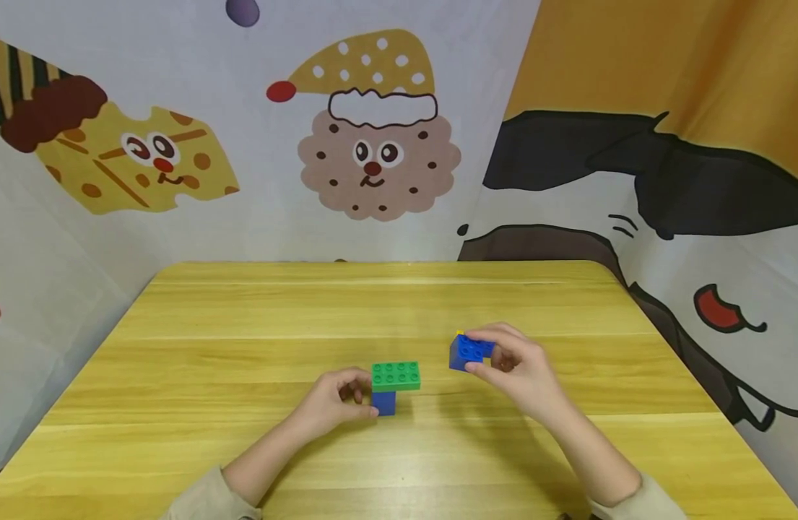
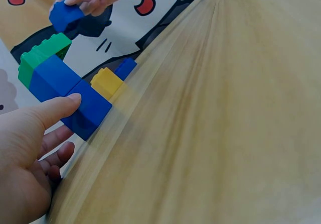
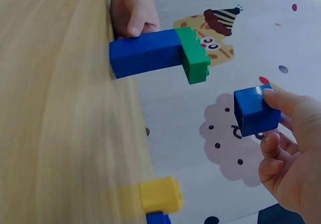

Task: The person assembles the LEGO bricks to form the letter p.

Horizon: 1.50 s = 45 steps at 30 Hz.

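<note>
Item 1: upright tower (image 3: 155,52) of two stacked blue square plastic blocks (image 1: 384,404), plain-faced, capped by a bright green rectangular eight-studded plastic brick (image 1: 396,375) overhanging one side. Stands on the yellowish wood-grained table (image 1: 243,310); left hand (image 1: 336,401), grip grasping its lower part.
Item 2: glossy blue four-studded cube-like plastic block (image 3: 257,111), raised above the table; right hand (image 1: 518,368), grip pinching it between thumb and fingers.
Item 3: yellow plastic block (image 2: 106,84) and another blue plastic block (image 2: 125,69), on the table; whether joined, unclear.
</note>
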### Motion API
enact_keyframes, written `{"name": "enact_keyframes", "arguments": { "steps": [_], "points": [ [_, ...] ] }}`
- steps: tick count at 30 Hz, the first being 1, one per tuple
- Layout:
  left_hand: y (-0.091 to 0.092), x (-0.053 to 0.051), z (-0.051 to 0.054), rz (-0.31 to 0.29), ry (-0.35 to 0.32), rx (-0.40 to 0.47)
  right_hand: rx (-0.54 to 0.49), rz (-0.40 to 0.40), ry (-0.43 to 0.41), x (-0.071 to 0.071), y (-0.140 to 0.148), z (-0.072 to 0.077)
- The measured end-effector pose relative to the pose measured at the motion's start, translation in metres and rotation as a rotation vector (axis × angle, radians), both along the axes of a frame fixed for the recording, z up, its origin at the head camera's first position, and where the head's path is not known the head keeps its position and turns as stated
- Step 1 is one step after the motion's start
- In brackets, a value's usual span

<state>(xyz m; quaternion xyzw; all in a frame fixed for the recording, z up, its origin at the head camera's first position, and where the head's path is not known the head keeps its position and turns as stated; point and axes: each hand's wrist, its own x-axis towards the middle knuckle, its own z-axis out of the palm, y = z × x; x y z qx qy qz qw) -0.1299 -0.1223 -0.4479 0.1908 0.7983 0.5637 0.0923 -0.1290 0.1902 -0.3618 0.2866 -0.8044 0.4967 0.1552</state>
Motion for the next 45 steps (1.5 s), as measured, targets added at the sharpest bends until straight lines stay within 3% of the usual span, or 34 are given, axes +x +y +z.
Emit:
{"name": "enact_keyframes", "arguments": {
  "steps": [18,36,45],
  "points": [
    [-0.001,0.001,0.001,0.000,-0.012,-0.002,-0.026,0.084,-0.015,0.002,-0.033,0.021],
    [0.000,0.000,0.002,0.013,-0.013,-0.006,-0.021,0.179,-0.091,-0.001,-0.058,0.023],
    [0.000,-0.001,0.001,0.003,0.014,-0.011,-0.020,0.223,-0.066,-0.001,-0.069,0.023]
  ]
}}
